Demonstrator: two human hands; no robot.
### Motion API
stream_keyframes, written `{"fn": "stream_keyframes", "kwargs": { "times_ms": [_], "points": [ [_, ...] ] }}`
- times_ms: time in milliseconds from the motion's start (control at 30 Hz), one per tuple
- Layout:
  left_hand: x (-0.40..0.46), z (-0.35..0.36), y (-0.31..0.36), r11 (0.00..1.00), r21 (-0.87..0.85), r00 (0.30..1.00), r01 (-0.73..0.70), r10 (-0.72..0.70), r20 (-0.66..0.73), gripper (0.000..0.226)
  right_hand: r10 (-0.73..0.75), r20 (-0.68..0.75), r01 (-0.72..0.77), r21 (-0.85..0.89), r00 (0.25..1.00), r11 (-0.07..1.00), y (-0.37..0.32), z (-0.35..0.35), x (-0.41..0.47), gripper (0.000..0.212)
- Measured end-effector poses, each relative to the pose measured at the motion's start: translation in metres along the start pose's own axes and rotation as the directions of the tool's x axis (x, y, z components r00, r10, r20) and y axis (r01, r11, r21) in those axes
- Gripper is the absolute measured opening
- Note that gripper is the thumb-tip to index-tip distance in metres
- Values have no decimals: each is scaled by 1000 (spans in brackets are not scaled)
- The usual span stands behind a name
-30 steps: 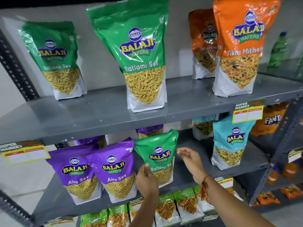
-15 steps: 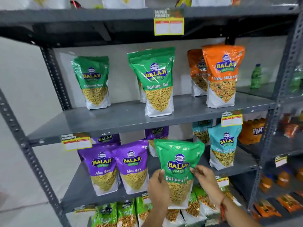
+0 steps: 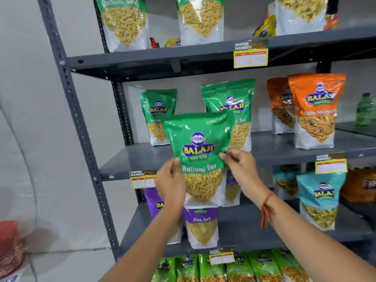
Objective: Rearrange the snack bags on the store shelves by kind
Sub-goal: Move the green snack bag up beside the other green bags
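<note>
I hold a green Ratlami Sev bag (image 3: 198,143) upright in the air in front of the middle shelf (image 3: 270,147). My left hand (image 3: 171,182) grips its left edge and my right hand (image 3: 240,165) pinches its right edge. Two more green Ratlami Sev bags (image 3: 157,106) (image 3: 241,98) stand on that shelf behind it. Orange Tikha Mitha bags (image 3: 317,110) stand at the right of the same shelf. Purple Aloo Sev bags (image 3: 201,226) stand on the shelf below, partly hidden by my arms, with teal bags (image 3: 319,202) to their right.
The top shelf (image 3: 203,53) carries more Ratlami Sev bags (image 3: 124,21). Small green packets (image 3: 213,267) fill the bottom row. A grey upright post (image 3: 75,110) bounds the rack on the left. A green bottle (image 3: 365,108) stands far right, a red mesh bag (image 3: 10,247) lies low left.
The green bag has been lifted off the lower shelf from beside the purple bags and raised to the level of the middle shelf. Both hands now grip it. The view has tilted up.
</note>
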State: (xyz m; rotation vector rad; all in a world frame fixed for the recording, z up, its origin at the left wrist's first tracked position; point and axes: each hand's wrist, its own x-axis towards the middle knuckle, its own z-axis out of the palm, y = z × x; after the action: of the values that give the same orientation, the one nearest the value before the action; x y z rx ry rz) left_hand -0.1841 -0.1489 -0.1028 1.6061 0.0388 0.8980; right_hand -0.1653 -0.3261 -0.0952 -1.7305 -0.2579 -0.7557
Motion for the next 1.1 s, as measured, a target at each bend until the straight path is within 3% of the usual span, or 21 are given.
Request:
{"fn": "stream_keyframes", "kwargs": {
  "times_ms": [167, 267, 533, 633, 700, 800, 867, 933, 1000, 1100],
  "points": [
    [87, -14, 14, 997, -51, 994, -59, 55, -90, 32, -127, 43, 123, 80, 991, 989, -31, 59, 70, 36],
    [130, -14, 13, 998, -43, 991, -49, 44, -123, 24, -160, 63, 151, 121, 985, 981, -38, 90, 102, 32],
    [189, -3, -17, 999, 48, 996, 8, -3, -92, 27, -116, 69, 106, 130, 991, 986, -3, 145, 151, 22],
    [198, 0, -29, 999, 35, 995, 10, -7, -103, 27, -84, 109, 67, 151, 990, 986, 9, 157, 158, 9],
    [204, 0, -36, 1000, -16, 994, 6, -8, -105, 24, -66, 117, 50, 133, 991, 990, 14, 161, 162, 21],
    [207, -5, -49, 996, -85, 999, -18, 15, -37, 26, -29, 155, -5, 213, 988, 977, 15, 159, 159, 24],
    [205, -12, -60, 997, -80, 1000, -21, 23, 22, 44, 24, 279, -100, 261, 960, 960, 20, 152, 154, 48],
    [201, -21, -69, 998, 62, 990, -10, 1, 144, 77, 88, 426, -182, 186, 900, 966, 30, 144, 148, 81],
    [196, -26, -83, 973, 229, 949, 7, -78, 306, 104, 137, 556, -219, 82, 820, 972, 41, 140, 140, 92],
    [193, -26, -98, 931, 364, 884, -4, -167, 437, 100, 181, 649, -232, -7, 739, 973, 57, 144, 128, 93]
  ]
}}
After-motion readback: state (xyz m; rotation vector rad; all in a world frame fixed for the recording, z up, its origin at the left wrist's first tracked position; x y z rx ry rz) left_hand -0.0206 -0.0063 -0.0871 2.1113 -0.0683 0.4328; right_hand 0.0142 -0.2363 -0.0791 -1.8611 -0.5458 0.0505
